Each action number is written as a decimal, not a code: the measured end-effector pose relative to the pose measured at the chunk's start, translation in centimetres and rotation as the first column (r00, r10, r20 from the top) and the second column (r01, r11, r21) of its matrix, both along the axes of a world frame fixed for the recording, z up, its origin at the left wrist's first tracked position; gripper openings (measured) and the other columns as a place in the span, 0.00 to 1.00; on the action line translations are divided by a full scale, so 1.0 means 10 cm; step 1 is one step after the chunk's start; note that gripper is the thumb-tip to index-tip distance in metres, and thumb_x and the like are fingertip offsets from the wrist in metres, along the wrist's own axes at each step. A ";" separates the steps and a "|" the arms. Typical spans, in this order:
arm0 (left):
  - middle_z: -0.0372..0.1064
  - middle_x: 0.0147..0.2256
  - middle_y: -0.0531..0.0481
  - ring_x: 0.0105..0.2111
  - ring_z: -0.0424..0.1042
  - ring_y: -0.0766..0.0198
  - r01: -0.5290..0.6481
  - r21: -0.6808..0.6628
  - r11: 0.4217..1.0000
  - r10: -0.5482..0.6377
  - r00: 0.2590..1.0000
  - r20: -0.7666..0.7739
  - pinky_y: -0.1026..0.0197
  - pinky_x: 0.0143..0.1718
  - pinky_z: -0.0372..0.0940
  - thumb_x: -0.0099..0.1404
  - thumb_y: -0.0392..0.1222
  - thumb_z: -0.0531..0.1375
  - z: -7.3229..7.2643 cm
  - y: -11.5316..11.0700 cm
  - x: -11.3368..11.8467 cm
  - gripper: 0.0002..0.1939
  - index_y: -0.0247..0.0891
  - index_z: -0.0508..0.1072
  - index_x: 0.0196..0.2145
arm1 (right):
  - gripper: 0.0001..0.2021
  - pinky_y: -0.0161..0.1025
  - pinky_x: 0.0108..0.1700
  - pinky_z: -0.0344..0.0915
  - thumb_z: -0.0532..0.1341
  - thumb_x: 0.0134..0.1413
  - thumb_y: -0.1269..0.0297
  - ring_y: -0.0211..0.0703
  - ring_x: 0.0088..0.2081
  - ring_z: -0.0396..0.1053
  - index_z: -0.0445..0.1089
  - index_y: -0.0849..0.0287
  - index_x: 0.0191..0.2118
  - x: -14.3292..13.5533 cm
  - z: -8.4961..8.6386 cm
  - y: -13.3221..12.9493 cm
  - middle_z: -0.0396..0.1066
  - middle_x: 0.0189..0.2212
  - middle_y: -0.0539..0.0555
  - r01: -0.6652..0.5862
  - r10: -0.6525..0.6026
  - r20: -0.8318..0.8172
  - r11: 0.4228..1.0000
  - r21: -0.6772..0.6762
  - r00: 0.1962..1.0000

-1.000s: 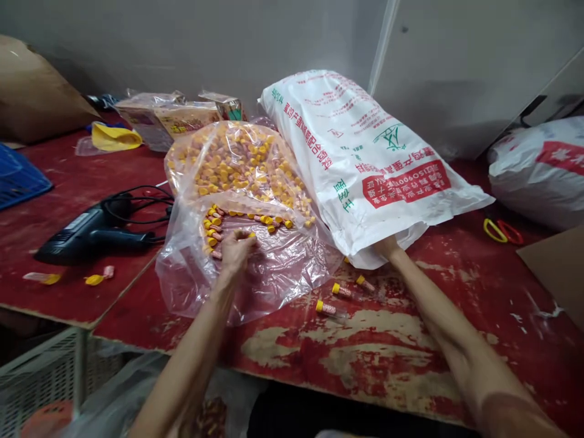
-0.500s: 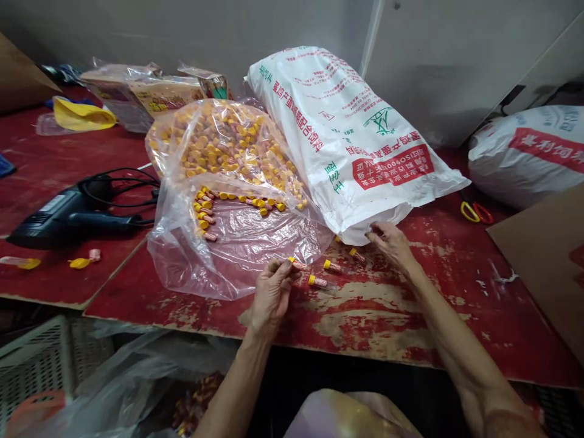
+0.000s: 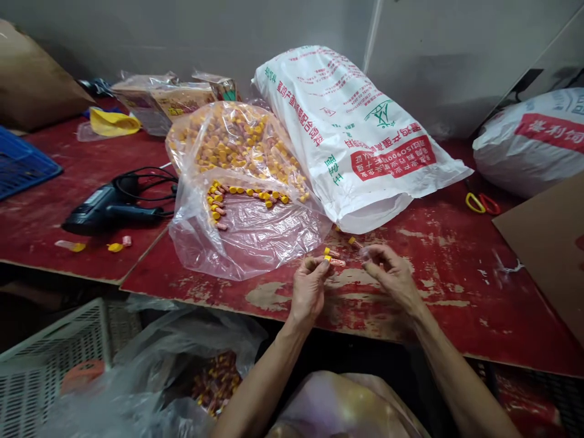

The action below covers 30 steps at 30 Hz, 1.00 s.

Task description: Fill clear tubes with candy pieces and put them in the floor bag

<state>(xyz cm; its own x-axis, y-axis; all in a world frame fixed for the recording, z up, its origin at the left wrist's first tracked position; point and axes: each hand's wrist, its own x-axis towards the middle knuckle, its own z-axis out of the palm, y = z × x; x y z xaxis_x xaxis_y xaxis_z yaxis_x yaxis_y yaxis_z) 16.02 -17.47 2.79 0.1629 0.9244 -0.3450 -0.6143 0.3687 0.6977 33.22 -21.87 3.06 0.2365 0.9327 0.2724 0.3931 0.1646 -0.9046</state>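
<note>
My left hand [image 3: 310,286] pinches a small yellow-capped tube [image 3: 336,262] with pink-and-white contents, its free end pointing right. Opposite it, my right hand [image 3: 391,274] has thumb and fingers closed on a small clear plastic sleeve [image 3: 364,252], seen only faintly. Between and just behind the hands, a few more capped tubes [image 3: 353,241] lie on the worn red table [image 3: 438,267]. The white printed sack [image 3: 337,121] lies behind my right hand, its mouth toward me. Left of it a clear plastic bag [image 3: 214,255] holds many yellow-capped tubes.
A heat gun [image 3: 95,210] with its cord rests at the left, near a blue crate [image 3: 22,161]. Scissors [image 3: 482,203] lie by a second sack [image 3: 529,140] and a cardboard box [image 3: 547,243] on the right. Below the table edge are a pale crate [image 3: 59,353] and a plastic bag [image 3: 159,365].
My right hand has come away from the sack's mouth toward my left hand, with a clear sleeve now in its fingers. The view has turned left.
</note>
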 end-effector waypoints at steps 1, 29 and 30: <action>0.72 0.25 0.55 0.26 0.72 0.69 0.016 -0.014 1.000 -0.016 1.000 0.014 0.65 0.31 0.66 0.38 0.41 0.74 -0.01 -0.02 0.00 0.18 0.35 0.70 0.24 | 0.17 0.43 0.41 0.68 0.63 0.53 0.56 0.44 0.39 0.69 0.66 0.52 0.47 -0.01 0.00 -0.02 0.71 0.40 0.54 0.038 -0.036 -0.124 0.999 0.010 0.992; 0.73 0.33 0.47 0.35 0.72 0.63 0.427 0.507 0.749 0.175 0.611 -0.772 0.62 0.39 0.65 0.63 0.35 0.56 -0.10 0.25 -0.04 0.10 0.38 0.78 0.34 | 0.15 0.42 0.42 0.68 0.58 0.58 0.53 0.46 0.41 0.69 0.69 0.56 0.45 -0.08 -0.53 -0.16 0.70 0.42 0.57 0.139 -0.130 0.195 0.990 -0.032 0.972; 0.73 0.34 0.48 0.35 0.72 0.64 0.385 0.495 0.779 0.267 0.510 -0.817 0.63 0.38 0.65 0.63 0.34 0.55 -0.13 0.46 -0.11 0.10 0.38 0.77 0.35 | 0.16 0.44 0.43 0.67 0.57 0.57 0.51 0.47 0.42 0.68 0.70 0.56 0.44 -0.01 -0.56 -0.14 0.70 0.42 0.57 0.167 -0.154 0.268 0.986 -0.024 0.951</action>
<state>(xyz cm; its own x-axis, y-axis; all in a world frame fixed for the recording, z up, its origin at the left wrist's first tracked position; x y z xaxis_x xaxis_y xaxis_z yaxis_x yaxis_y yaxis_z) 14.90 -12.86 1.49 0.1738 0.9593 0.2225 0.3648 -0.2726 0.8903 33.14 -23.26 -2.57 0.3097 0.9013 0.3029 0.6366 0.0401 -0.7702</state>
